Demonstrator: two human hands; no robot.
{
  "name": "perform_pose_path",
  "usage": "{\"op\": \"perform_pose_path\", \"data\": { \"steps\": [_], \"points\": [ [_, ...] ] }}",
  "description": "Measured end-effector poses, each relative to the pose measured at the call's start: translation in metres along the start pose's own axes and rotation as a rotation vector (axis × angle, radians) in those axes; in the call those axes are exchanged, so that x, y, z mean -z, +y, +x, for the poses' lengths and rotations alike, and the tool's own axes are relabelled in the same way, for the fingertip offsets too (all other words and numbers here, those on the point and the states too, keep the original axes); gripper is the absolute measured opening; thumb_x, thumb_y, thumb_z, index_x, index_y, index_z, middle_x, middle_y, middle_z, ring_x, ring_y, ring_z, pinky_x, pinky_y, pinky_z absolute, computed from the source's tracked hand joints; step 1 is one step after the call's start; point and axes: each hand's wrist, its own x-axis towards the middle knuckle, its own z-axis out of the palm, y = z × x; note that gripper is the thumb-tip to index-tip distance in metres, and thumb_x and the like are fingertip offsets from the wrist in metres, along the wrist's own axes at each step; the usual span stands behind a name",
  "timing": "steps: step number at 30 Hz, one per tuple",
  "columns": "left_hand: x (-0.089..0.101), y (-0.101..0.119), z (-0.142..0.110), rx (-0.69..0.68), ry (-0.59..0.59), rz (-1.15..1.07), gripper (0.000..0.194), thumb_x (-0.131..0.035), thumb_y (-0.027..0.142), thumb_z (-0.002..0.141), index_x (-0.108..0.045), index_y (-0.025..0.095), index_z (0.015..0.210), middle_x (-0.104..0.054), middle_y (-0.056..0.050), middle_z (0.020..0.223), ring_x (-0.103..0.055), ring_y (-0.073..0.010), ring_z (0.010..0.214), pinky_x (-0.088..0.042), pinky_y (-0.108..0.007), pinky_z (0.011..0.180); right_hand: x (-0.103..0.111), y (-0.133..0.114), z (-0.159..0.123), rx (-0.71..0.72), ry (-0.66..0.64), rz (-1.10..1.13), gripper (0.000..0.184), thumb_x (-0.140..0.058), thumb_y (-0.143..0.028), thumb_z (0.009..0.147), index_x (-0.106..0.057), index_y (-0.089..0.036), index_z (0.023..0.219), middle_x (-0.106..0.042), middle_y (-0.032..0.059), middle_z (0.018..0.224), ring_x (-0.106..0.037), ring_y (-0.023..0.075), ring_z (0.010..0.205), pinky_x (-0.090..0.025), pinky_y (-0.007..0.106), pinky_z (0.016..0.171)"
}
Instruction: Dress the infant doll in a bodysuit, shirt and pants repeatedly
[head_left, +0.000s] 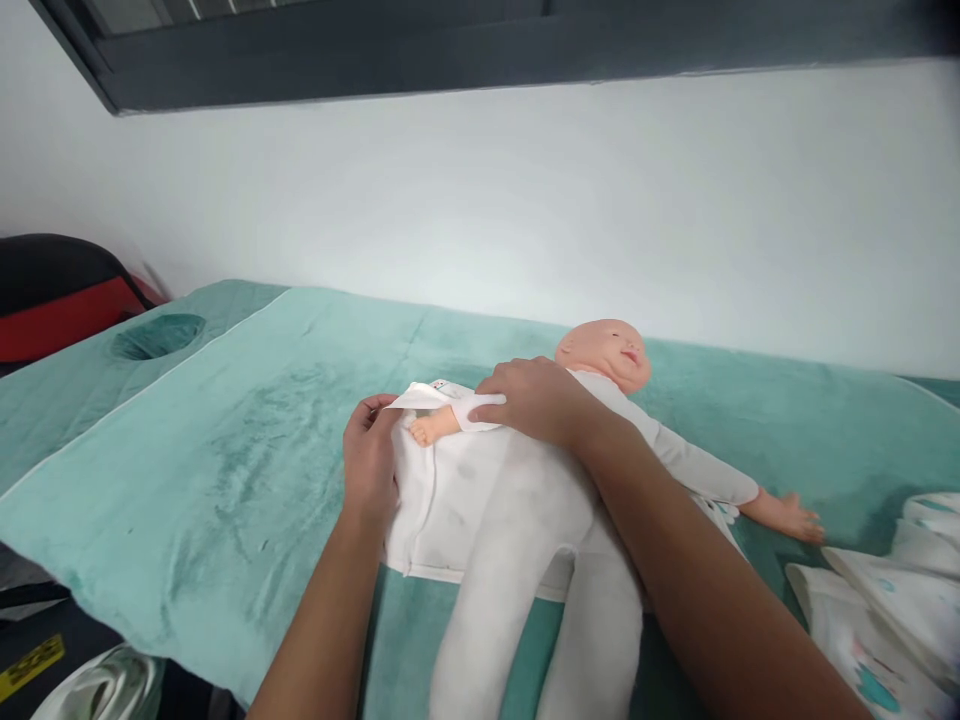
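Observation:
A baby doll (517,520) dressed in white lies on its back, its bald head (596,352) toward the wall. Under it is spread a white baby garment (459,490). My left hand (370,450) pinches the garment's edge and lifts it around the doll's small bare hand (435,426). Across the doll's chest reaches my right hand (534,400), with thumb and fingers closed around the white-sleeved forearm near the wrist. The doll's other arm (709,470) stretches out to the right. My right forearm hides part of the doll's torso.
A green padded bed cover (247,430) with a round hole (159,337) lies beneath everything, against a white wall (450,200). Folded printed cloths (892,600) are at the lower right. A black and red bag (71,300) sits at the far left.

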Motion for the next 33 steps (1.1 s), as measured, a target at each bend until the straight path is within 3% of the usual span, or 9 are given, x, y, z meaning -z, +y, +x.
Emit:
{"op": "perform_pose_path", "data": {
  "steps": [8,14,17,19,22,24,26,29,33],
  "points": [
    [-0.004,-0.006,-0.011,-0.263,-0.007,0.314,0.018,-0.064,0.034,0.078,-0.060,0.023,0.092,-0.062,0.002,0.083,-0.053,-0.0125,0.068,-0.041,-0.022,0.062,-0.007,-0.001,0.003,-0.079,0.093,-0.087,0.039,-0.042,-0.052,0.094,-0.070,-0.026,0.097,-0.067,0.0082,0.095,-0.058,0.0240,0.085,-0.034,0.036,0.076],
    [-0.015,-0.013,-0.019,-0.348,-0.266,0.457,0.019,-0.055,0.042,0.089,-0.057,0.024,0.093,-0.053,0.005,0.068,-0.044,-0.0121,0.060,-0.037,-0.024,0.061,-0.013,-0.013,0.006,0.020,0.086,-0.113,0.035,-0.042,-0.046,0.096,-0.066,-0.021,0.092,-0.065,0.0075,0.086,-0.058,0.0226,0.082,-0.036,0.037,0.080],
    [-0.017,-0.016,-0.018,-0.349,-0.304,0.480,0.021,-0.054,0.043,0.089,-0.055,0.024,0.096,-0.052,0.005,0.069,-0.044,-0.0126,0.061,-0.037,-0.024,0.063,-0.009,-0.014,-0.002,0.048,0.151,-0.014,0.027,-0.044,-0.037,0.095,-0.065,-0.022,0.103,-0.067,0.0071,0.099,-0.059,0.0226,0.094,-0.038,0.035,0.085],
    [-0.017,-0.016,-0.018,-0.317,-0.282,0.423,0.022,-0.056,0.042,0.088,-0.055,0.024,0.100,-0.056,0.003,0.077,-0.049,-0.0133,0.067,-0.039,-0.024,0.067,0.000,-0.003,-0.015,-0.062,0.286,0.098,0.027,-0.044,-0.037,0.094,-0.064,-0.024,0.108,-0.066,0.0059,0.112,-0.058,0.0214,0.102,-0.040,0.032,0.087],
    [-0.016,-0.013,-0.017,-0.280,-0.238,0.329,0.023,-0.056,0.042,0.087,-0.058,0.022,0.099,-0.061,0.001,0.088,-0.054,-0.0151,0.080,-0.042,-0.025,0.076,0.017,0.035,-0.042,-0.443,0.416,0.127,0.037,-0.037,-0.044,0.095,-0.068,-0.022,0.094,-0.068,0.0085,0.109,-0.060,0.0239,0.097,-0.043,0.034,0.080],
    [-0.016,-0.009,-0.015,-0.256,-0.236,0.370,0.025,-0.052,0.044,0.089,-0.060,0.020,0.092,-0.062,0.000,0.087,-0.055,-0.0168,0.084,-0.041,-0.026,0.078,0.024,0.065,-0.059,-0.662,0.324,0.089,0.052,-0.031,-0.055,0.094,-0.069,-0.021,0.086,-0.069,0.0125,0.101,-0.062,0.0287,0.092,-0.044,0.037,0.074],
    [-0.016,-0.005,-0.011,-0.194,-0.240,0.457,0.030,-0.049,0.045,0.089,-0.060,0.019,0.082,-0.062,-0.001,0.082,-0.054,-0.0182,0.082,-0.040,-0.028,0.075,0.024,0.090,-0.070,-0.726,0.172,0.114,0.064,-0.028,-0.066,0.091,-0.070,-0.019,0.083,-0.070,0.0156,0.099,-0.063,0.0323,0.093,-0.044,0.040,0.076],
    [-0.018,-0.003,-0.006,-0.098,-0.253,0.513,0.031,-0.053,0.047,0.085,-0.059,0.017,0.079,-0.060,-0.001,0.075,-0.053,-0.0173,0.072,-0.040,-0.028,0.067,0.015,0.109,-0.074,-0.646,0.033,0.284,0.074,-0.026,-0.073,0.088,-0.072,-0.015,0.090,-0.070,0.0181,0.109,-0.063,0.0333,0.101,-0.045,0.038,0.083],
    [-0.024,0.001,0.001,-0.077,-0.302,0.469,0.028,-0.057,0.043,0.082,-0.057,0.018,0.094,-0.054,0.003,0.069,-0.046,-0.0112,0.054,-0.036,-0.024,0.053,0.008,0.105,-0.072,-0.473,0.015,0.516,0.073,-0.030,-0.076,0.087,-0.072,-0.019,0.105,-0.068,0.0100,0.121,-0.062,0.0321,0.109,-0.046,0.034,0.089]
  ]
}}
